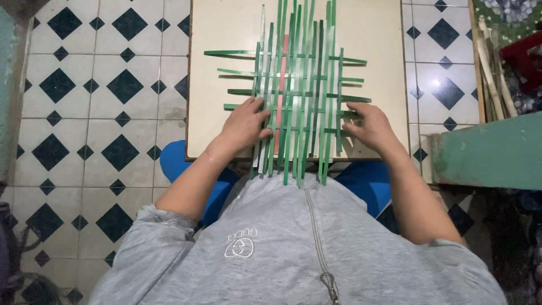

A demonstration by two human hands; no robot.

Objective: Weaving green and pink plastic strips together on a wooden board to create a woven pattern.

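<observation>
A flat weave of long green strips [299, 85], with one pink strip [280, 107] among them, lies on a pale square board [226, 34]. Several upright strips cross a few horizontal ones. My left hand [244, 125] rests on the weave's lower left edge, fingers spread and pressing the strips near the pink one. My right hand [370, 127] lies on the lower right edge, its fingertips on the end of a horizontal strip. Neither hand lifts anything off the board.
The board sits over my lap on blue trousers [175, 161]. White floor tiles with black diamonds [101, 96] surround it. A green painted ledge [491, 149] stands at the right, with pale cane sticks [491, 68] and patterned cloth behind.
</observation>
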